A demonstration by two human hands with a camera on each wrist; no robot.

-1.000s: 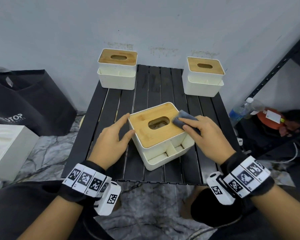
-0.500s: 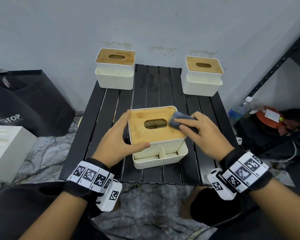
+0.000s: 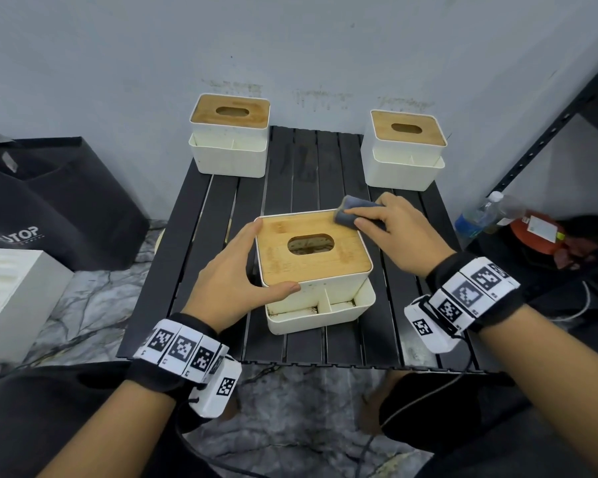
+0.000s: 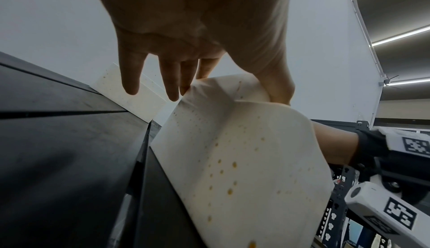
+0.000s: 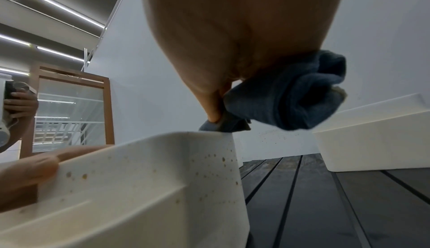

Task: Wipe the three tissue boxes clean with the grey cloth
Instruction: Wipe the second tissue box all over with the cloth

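Right now the near tissue box (image 3: 313, 270) sits toward the front middle of the black slatted table (image 3: 201, 243), its bamboo lid facing up and its white sides flecked with small brown spots, as both wrist views show. Your grey cloth (image 3: 351, 213) lies bunched on the lid's far right corner, partly hanging past the edge. Your right hand (image 3: 394, 232) presses it there, fingers laid over the top and the thumb tucked under the wad, so the cloth is held between them. Your left hand (image 3: 237, 281) braces the same box from its left side: the thumb lies along the front wall just under the lid, and the fingers reach along the left wall toward the far corner, spread and fairly straight.

Behind, the far left tissue box (image 3: 230, 136) and the far right tissue box (image 3: 406, 148) stand at the table's back corners against the wall, well apart from each other and from your hands.

Beyond the table, a black bag (image 3: 56, 208) rests on the floor at your left, and a plastic bottle (image 3: 480, 217) lies by the metal shelving at your right.
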